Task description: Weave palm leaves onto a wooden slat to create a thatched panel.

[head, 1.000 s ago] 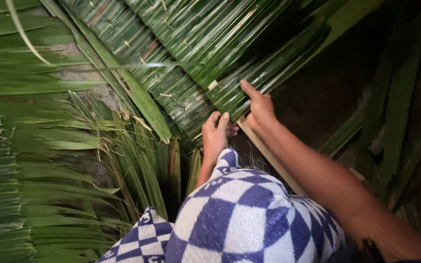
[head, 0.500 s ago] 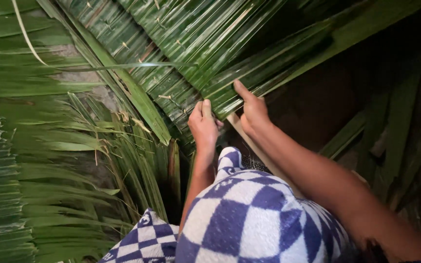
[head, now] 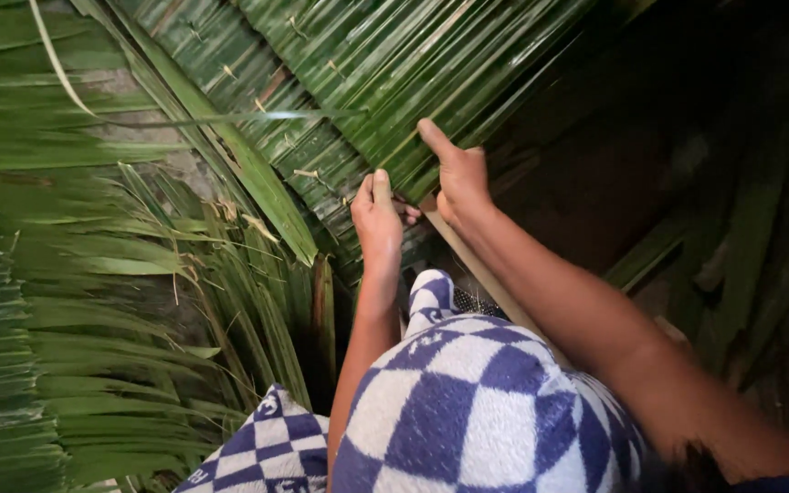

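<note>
The person's left hand (head: 378, 217) sits near the middle of the view, its fingers curled down onto the lower edge of a woven panel of long green palm leaflets (head: 394, 82); whether it pinches a leaflet or only presses on it cannot be told. Just beside it, toward three o'clock, the right hand (head: 458, 183) lies on the same edge with the thumb stretched toward eleven o'clock along the leaflets and the other fingers folded under, out of sight. The panel runs from the hands toward twelve o'clock. Loose green palm fronds (head: 75, 301) fan out at nine o'clock. A blue-and-white checked cloth (head: 468, 411) covers the knees at six o'clock. At three o'clock the ground is dark.
</note>
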